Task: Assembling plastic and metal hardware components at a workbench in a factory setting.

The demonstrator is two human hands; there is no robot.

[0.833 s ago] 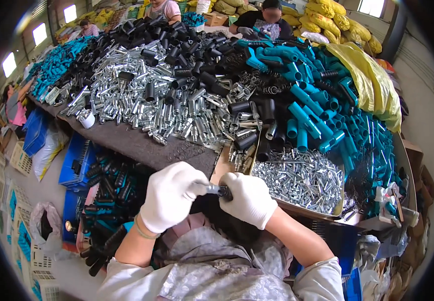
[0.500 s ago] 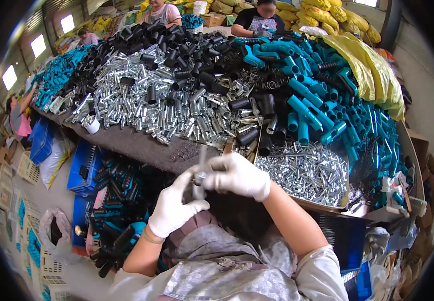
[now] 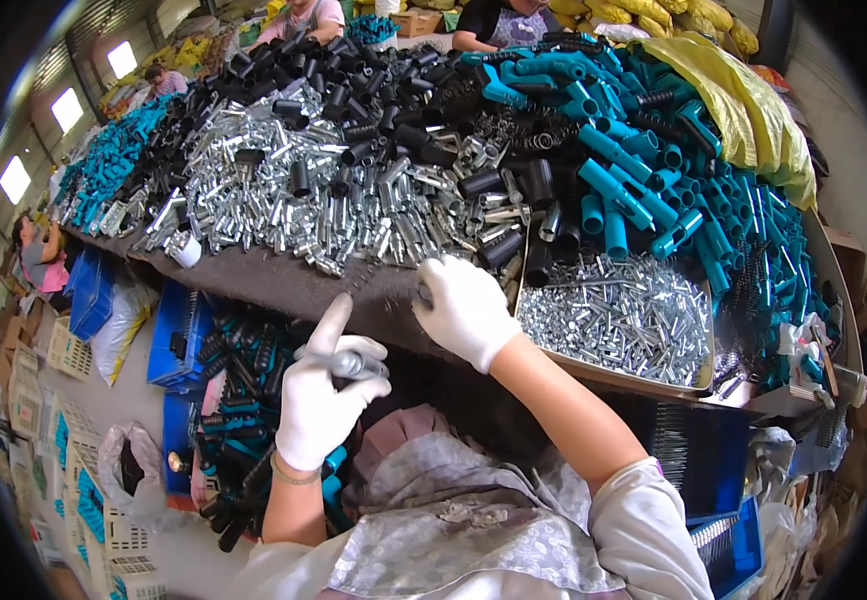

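Head view: our left hand [image 3: 313, 405] grasps a grey metal part [image 3: 355, 366], thumb and lower fingers folded round it, index finger stretched toward the far side. The part lies crosswise over the palm, held clear of the near edge of the worktop [image 3: 243, 283], left of centre. Our right hand [image 3: 468, 315] is over that edge, farther and to the right, fingers curled; we can't tell if it pinches anything (dark patch by the fingertips, too small to read).

Handling, our guess: stiff, won't bend or dent under finger pressure, fairly light but dense for its size. Smooth and round, so it probably rolls and slips in knit gloves; not fragile. We'd grip round the middle of the barrel, thumb opposing fingers, leaving both ends free. Loose metal pieces [image 3: 273, 195] heap on the far side, left of the tray [image 3: 633, 379] of small pins [image 3: 613, 310]; they look just as slick.
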